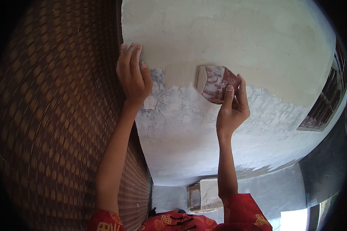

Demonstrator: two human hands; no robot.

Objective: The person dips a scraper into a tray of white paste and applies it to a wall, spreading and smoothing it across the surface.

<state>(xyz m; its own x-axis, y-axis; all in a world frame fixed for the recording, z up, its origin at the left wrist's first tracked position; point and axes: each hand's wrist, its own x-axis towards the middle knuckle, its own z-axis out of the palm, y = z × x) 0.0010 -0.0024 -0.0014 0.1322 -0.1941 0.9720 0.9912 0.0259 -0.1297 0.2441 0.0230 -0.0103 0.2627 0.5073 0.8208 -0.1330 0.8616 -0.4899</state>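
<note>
A dark red flat scraper [214, 85], smeared with white putty, is gripped in my right hand [234, 106]. My thumb lies on its face and my fingers go behind it. A thick ridge of cream putty coats its left edge, which meets the wall [219, 34]. Above the scraper the wall wears a smooth cream coat; below it the surface is patchy grey and white. My left hand [134, 75] rests open with fingers stretched along the wall's left border, beside a rough grey patch [158, 92].
A brown woven panel [61, 104] fills the left side, meeting the wall at a corner. At the right is a dark slatted vent [324, 98]. Below, on grey floor tiles [266, 188], stands a putty-smeared pale container or stool [210, 192]. Bright light shows at the lower right.
</note>
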